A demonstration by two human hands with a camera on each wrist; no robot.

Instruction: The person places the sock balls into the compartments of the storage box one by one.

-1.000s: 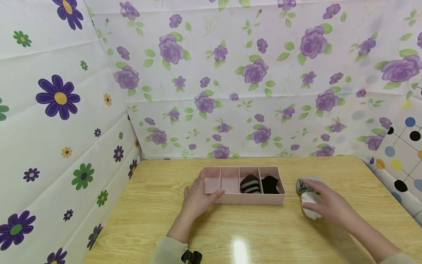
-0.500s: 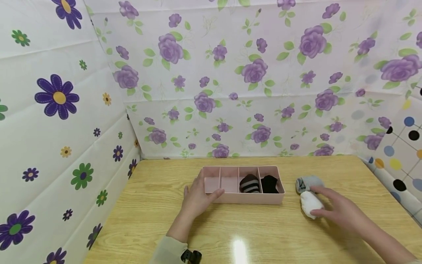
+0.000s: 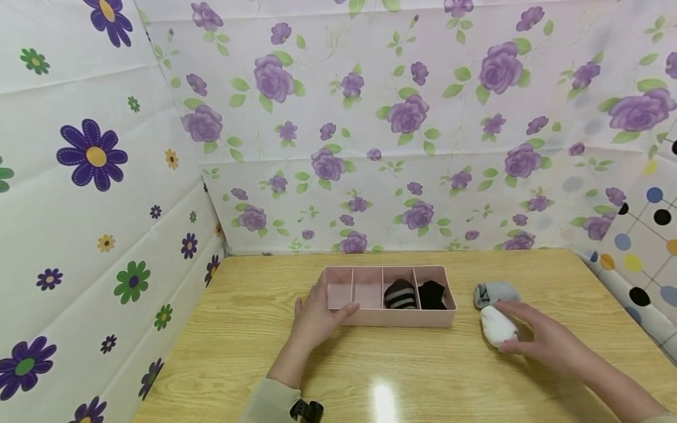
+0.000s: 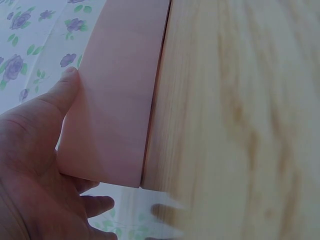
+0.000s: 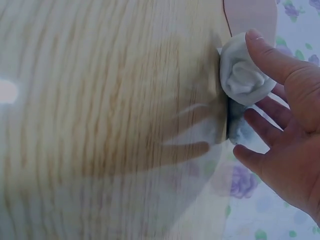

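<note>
The left hand (image 3: 316, 317) grips the left end of a long, pale pink, four-compartment box (image 3: 394, 318), best kept steady. Its two right compartments hold a striped brown fabric roll (image 3: 401, 295) and a black fabric bundle (image 3: 432, 295). Beyond, on the wood-grained table (image 3: 423, 376), the right hand (image 3: 547, 338) pinches a white fabric roll (image 3: 496, 326) just in front of a grey one (image 3: 502, 292); an even squeeze, fingertips clear of the grey, should keep it rolled.

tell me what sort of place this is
Probably a makeshift, screened-off tabletop workspace: flower-printed sheeting stands behind and left of a wooden table, which bears a pink divided box.
</note>
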